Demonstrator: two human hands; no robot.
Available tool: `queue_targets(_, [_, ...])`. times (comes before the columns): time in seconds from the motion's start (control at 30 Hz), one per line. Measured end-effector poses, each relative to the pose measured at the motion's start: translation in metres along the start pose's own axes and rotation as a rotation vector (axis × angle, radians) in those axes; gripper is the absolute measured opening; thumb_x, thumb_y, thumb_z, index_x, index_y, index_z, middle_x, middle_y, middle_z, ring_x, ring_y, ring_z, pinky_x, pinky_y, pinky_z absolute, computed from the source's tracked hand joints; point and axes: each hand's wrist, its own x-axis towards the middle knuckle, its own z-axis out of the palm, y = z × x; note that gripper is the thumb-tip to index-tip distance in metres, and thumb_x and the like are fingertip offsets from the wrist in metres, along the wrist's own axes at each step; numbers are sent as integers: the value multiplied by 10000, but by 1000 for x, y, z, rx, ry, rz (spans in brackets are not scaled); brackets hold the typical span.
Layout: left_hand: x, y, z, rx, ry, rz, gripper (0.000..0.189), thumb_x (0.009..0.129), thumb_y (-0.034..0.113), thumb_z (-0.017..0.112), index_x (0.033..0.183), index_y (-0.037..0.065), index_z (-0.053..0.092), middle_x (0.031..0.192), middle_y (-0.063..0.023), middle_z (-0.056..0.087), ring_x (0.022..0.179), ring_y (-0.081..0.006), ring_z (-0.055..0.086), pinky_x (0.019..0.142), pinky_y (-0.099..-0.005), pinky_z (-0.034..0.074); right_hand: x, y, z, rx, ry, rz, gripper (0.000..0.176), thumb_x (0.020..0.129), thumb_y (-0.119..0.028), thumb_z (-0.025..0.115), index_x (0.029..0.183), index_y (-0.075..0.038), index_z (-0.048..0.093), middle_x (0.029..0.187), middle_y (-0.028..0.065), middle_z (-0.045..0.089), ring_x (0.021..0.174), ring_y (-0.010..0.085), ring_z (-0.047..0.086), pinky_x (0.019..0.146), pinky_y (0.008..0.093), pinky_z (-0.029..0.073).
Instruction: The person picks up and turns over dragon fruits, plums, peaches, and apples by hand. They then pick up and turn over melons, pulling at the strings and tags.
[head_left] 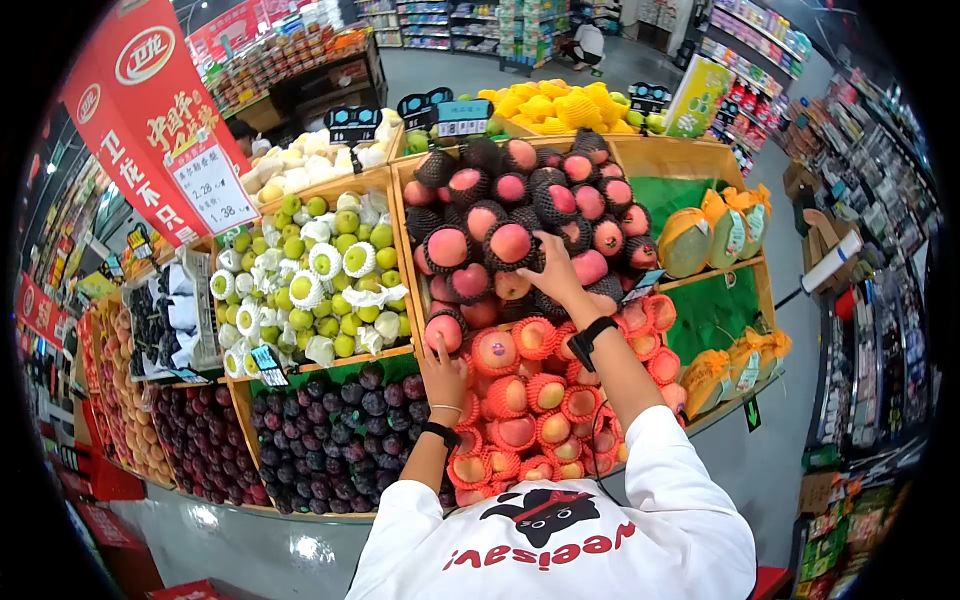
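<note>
My right hand (553, 268) is at a red apple in a black foam net (510, 243), with the fingers curled against its right and lower side. Under that hand, another apple (512, 286) sits partly hidden. Lower left, my left hand (443, 383) reaches up with fingers stretched out, their tips against a red apple (443, 332) at the front corner of the pile. More apples in black nets (467, 186) are heaped behind both hands. Dark bands circle both wrists.
Apples in red foam nets (512, 433) lie in front of me. Green-yellow fruit (345, 240) fills the bin to the left, above dark plums (330, 430). Netted melons (688, 242) stand at right on green lining (710, 310). A red sign (150, 110) hangs upper left.
</note>
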Motion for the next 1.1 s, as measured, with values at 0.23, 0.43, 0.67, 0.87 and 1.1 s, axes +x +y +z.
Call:
queue_targets(0.23, [4,8,-14,-71,44,-2,705,812,153,620,1446,137,312,1366,-344,331,1182,-519,417,940,-484,427,30,-32,57,-308,40,271,927,581,-345,841,1360,-214,357,1222,158,462,1085,424,494,915,494,414])
queue_targets(0.43, [10,33,-68,-276,-16,-192,666,837,159,598,1427,57,308,1431,-306,253,1289,-472,323,1062,-493,308,28,-35,39,-350,64,-26,803,556,-256,810,1270,-204,446,1168,121,478,1046,368,486,896,480,386])
queue_targets(0.67, [-7,44,-123,-1318,-118,-482,597,959,288,494,1450,108,208,1458,-132,295,1348,-280,330,1020,-417,405,-31,-140,-32,167,-176,-314,791,571,-191,822,1266,-93,457,1196,125,500,1131,320,482,974,408,381])
queue_targets(0.87, [-28,79,-139,-2048,-411,-698,697,951,605,249,1448,118,284,1470,-96,334,1350,-273,340,1108,-446,299,-119,-193,-36,278,-559,-472,837,569,-290,863,1280,-104,464,1269,120,497,1169,302,472,1009,446,340])
queue_targets(1.1, [-58,78,-149,-1998,-418,-1022,599,969,550,289,1352,109,421,1335,-132,488,1226,-278,498,1013,-441,437,-154,-201,-51,272,-496,-300,842,575,-367,848,1293,-122,483,1218,104,515,1160,301,475,1003,454,316])
